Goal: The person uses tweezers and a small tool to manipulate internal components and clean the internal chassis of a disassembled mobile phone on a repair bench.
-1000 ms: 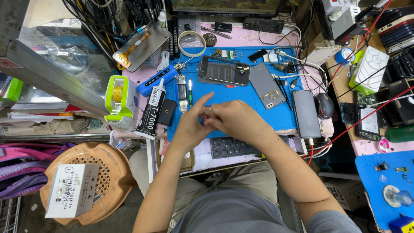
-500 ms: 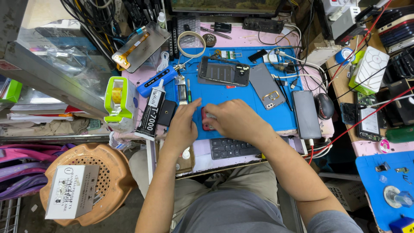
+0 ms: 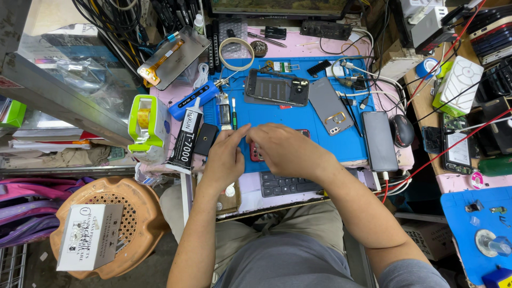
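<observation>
I press my right hand point(image 3: 290, 149) down on the red-edged phone point(image 3: 255, 152) on the blue mat point(image 3: 341, 144), my left hand point(image 3: 226, 157) pinching at its corner with narrowed fingertips; next needs steady, gentle prying, I judge.

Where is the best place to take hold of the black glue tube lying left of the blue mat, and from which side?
Probably grip the black glue tube across its wide flat body, coming from above. It lies flat on the bench, nozzle pointing up toward the blue tool, and the left hand is nearest.
</observation>
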